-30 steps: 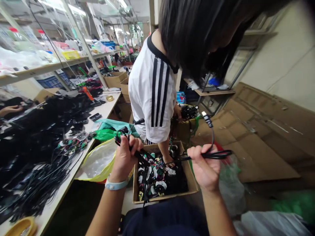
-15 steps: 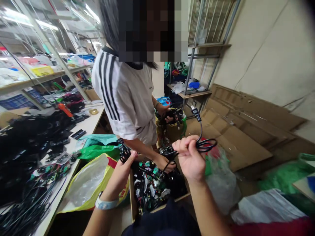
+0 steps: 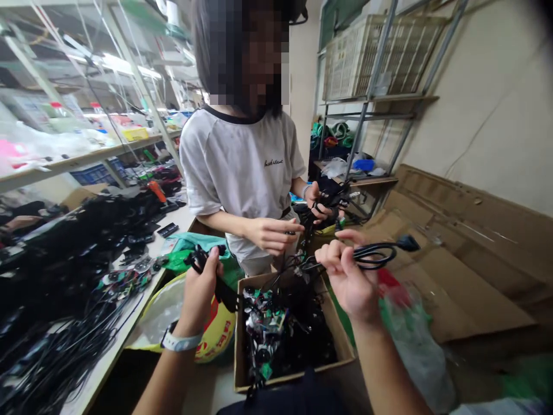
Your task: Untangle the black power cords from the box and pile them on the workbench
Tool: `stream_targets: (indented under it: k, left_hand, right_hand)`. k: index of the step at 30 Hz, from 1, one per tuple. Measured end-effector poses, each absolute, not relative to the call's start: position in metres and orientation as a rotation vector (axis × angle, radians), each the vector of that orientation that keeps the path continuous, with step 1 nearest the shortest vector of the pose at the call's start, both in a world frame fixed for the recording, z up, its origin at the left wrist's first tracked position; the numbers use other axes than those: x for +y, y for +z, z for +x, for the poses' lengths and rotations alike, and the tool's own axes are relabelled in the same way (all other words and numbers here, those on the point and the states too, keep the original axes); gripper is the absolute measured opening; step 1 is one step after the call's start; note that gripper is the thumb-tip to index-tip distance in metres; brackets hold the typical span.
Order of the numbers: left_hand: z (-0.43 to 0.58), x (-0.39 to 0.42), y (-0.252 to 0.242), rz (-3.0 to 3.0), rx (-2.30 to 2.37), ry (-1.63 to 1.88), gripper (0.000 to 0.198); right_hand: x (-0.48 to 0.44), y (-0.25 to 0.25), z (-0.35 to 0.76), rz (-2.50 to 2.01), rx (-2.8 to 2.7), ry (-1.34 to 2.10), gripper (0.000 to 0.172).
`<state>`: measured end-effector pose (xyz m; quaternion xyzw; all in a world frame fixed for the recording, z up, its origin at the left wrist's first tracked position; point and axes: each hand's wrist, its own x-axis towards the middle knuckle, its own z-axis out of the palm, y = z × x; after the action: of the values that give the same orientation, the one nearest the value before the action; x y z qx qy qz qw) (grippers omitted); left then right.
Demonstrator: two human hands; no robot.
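Observation:
My left hand (image 3: 197, 291) is closed round a black part (image 3: 203, 257) with a black strap hanging from it, held above the left rim of a cardboard box (image 3: 239, 363). My right hand (image 3: 351, 275) pinches a looped black cable (image 3: 375, 255) whose plug points right; the cable runs down into the box. The box holds a tangle of black cables and small green and white circuit parts (image 3: 270, 325). A person in a white T-shirt (image 3: 246, 167) stands just behind the box, holding black cables in both hands.
A long workbench (image 3: 108, 357) on the left is piled with black parts and cables. A yellow and clear plastic bag (image 3: 173, 311) lies beside the box. Flattened cardboard (image 3: 458, 271) leans along the right wall, and metal shelving (image 3: 371, 109) stands behind.
The person behind the box has straightened up and pulled their hand out of it, now facing me. My right hand turned the cable loop so its plug points right instead of up.

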<state>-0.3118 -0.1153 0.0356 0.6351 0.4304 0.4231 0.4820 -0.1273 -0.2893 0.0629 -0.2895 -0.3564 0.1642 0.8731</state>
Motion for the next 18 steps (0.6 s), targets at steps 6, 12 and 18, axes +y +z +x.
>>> stream_targets:
  k: [6, 12, 18]
  left_hand:
    - [-0.307, -0.121, 0.046, 1.644, 1.024, 1.033, 0.049]
    - [-0.301, -0.134, 0.043, 1.590, 0.823, 0.947, 0.052]
    - [-0.295, -0.157, 0.033, 1.243, 0.497, 0.741, 0.041]
  right_hand:
    - [-0.304, 0.079, -0.113, -0.491, -0.679, 0.232, 0.012]
    - [-0.298, 0.044, -0.130, -0.756, -0.807, 0.531, 0.008]
    - [-0.282, 0.017, -0.146, -1.097, -0.962, 0.677, 0.030]
